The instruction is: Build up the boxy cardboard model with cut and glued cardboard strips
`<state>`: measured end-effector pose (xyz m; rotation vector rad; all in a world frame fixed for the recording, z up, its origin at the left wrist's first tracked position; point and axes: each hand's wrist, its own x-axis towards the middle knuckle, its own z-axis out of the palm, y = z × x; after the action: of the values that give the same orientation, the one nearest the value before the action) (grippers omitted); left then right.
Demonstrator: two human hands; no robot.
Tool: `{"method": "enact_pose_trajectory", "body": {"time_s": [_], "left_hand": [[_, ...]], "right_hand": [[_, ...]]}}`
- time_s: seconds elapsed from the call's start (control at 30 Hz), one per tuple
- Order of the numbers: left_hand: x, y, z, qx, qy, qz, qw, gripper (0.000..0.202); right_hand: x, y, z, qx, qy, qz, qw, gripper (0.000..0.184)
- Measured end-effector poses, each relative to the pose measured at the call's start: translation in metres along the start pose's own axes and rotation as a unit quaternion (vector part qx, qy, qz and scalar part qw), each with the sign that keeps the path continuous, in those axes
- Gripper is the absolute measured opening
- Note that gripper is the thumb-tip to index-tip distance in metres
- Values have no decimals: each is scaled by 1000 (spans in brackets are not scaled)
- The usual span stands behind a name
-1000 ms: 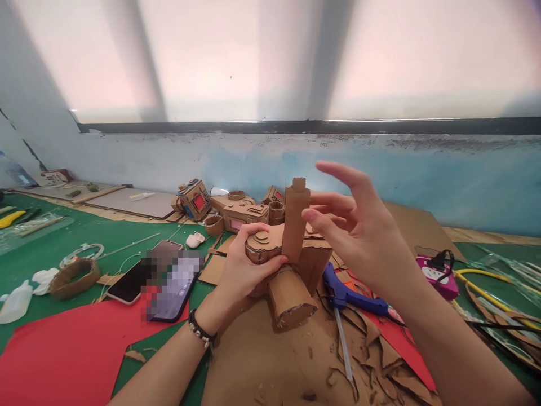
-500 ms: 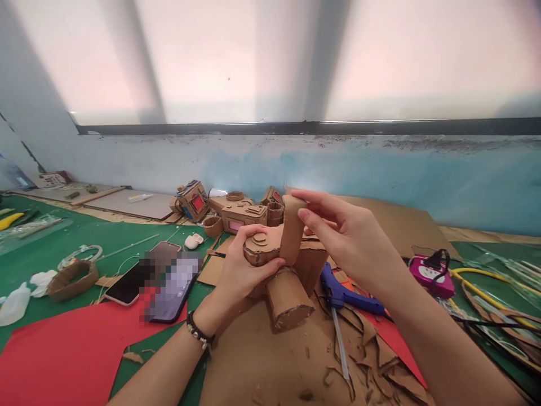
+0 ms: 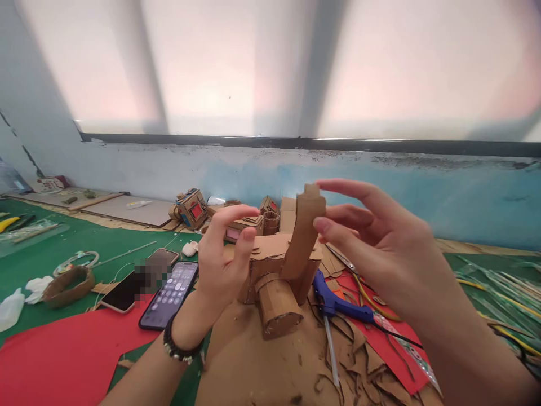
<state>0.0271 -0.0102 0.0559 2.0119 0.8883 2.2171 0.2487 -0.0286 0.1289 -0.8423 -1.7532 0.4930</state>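
A cardboard camera (image 3: 267, 269) is sitting on a cardboard sheet (image 3: 245, 361).
The right hand (image 3: 391, 245) is gripping a leaning cardboard strip (image 3: 305, 234) near its upper end; the left hand (image 3: 224, 262) is hovering alongside, spread wide. A phone (image 3: 169, 296) is showing round buttons (image 3: 174, 291), their markings too small to read.

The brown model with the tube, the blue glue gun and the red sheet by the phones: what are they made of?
The brown model looks like matte cardboard: plain brown faces, rough cut edges. The blue glue gun seems smooth plastic, from its even colour and rounded shape. The red sheet is flat and dull, so paper or thin card; I can't tell which.
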Motion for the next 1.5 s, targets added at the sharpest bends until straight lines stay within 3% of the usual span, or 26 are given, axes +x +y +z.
{"method": "enact_pose_trajectory", "body": {"time_s": [0.1,0.2,0.37,0.63,0.83,0.9,0.97,1.07,1.13,1.3,1.5], "left_hand": [[25,31,14,-81,-76,-106,988,18],[40,44,26,-132,-135,-203,961,17],[44,40,36,-190,-178,-232,937,14],[51,39,33,-177,-180,-185,950,9],[51,46,31,-208,-168,-182,946,10],[49,45,33,-215,-179,-185,942,7],[45,42,36,-200,-203,-172,943,19],[39,35,40,-161,-234,-138,949,36],[34,31,45,-136,-235,-115,955,35],[25,30,56,-68,-181,-13,981,22],[22,23,57,-1,-111,125,986,22]], "right_hand": [[-3,0,7,14,-13,11,1000,35],[-5,-2,9,-10,8,1,1000,30],[-5,-1,4,-78,44,-45,995,30],[-8,1,2,-213,46,-103,971,34],[-7,1,2,-135,71,-104,983,32],[-5,0,0,-103,94,-84,987,34],[-3,-1,-1,-78,126,-57,987,35],[0,-2,0,-66,144,-33,987,29],[0,-2,1,-77,139,-25,987,28],[-2,-1,9,-129,159,-17,979,29],[-3,-1,11,-135,160,-42,977,25]]}}
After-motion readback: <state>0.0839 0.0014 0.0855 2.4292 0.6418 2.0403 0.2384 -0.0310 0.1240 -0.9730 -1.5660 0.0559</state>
